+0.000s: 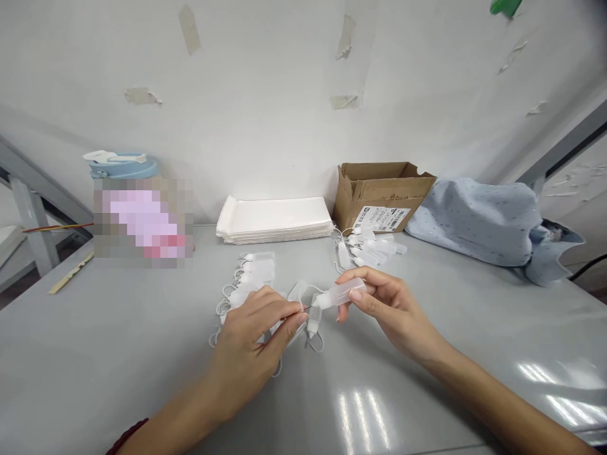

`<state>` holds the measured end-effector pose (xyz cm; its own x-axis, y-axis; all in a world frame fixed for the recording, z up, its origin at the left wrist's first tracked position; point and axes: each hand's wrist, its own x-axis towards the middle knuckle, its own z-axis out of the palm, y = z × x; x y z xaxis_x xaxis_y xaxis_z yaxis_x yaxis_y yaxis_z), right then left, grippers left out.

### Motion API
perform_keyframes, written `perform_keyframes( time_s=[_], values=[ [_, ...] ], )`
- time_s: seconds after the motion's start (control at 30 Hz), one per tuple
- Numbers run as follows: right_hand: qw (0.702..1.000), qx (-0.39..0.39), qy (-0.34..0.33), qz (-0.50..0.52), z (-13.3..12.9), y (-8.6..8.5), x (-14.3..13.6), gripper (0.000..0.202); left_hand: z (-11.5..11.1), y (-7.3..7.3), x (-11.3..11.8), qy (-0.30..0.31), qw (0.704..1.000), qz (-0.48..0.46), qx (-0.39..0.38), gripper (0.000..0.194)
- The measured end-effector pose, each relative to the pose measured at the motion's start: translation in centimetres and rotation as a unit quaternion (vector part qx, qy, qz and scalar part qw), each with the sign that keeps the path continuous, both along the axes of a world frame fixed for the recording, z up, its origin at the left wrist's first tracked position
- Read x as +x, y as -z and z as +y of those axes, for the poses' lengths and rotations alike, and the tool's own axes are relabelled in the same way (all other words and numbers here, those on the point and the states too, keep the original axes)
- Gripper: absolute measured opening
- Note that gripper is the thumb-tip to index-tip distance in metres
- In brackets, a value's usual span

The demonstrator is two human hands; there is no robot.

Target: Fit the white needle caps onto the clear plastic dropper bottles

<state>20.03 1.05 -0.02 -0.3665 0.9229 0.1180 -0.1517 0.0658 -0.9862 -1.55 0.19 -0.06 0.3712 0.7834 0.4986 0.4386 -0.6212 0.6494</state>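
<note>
My right hand holds a small translucent white squeeze bottle on its side, its nozzle pointing left. My left hand pinches a thin dark needle-like piece at the nozzle; its end is hidden by the fingertips. Under and between the hands lie a few more such bottles with looped white cap straps. To the left, partly behind my left hand, a row of the same bottles lies on the grey table. Another loose pile of bottles lies beyond my right hand.
At the back stands an open cardboard box with a label. Beside it lies a stack of flat white packets. A pale blue cloth bundle rests at the right, a blue-lidded container at the left. A wooden strip lies near the left edge.
</note>
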Motion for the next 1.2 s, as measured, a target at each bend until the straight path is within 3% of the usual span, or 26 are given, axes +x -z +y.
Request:
perform_keyframes(
  time_s=[1.2],
  values=[
    [1.0,-0.006,0.006,0.012,-0.12,0.11,-0.01,0.012,0.12,0.4,0.1,0.005,0.997,0.003,0.08,0.013]
  ],
)
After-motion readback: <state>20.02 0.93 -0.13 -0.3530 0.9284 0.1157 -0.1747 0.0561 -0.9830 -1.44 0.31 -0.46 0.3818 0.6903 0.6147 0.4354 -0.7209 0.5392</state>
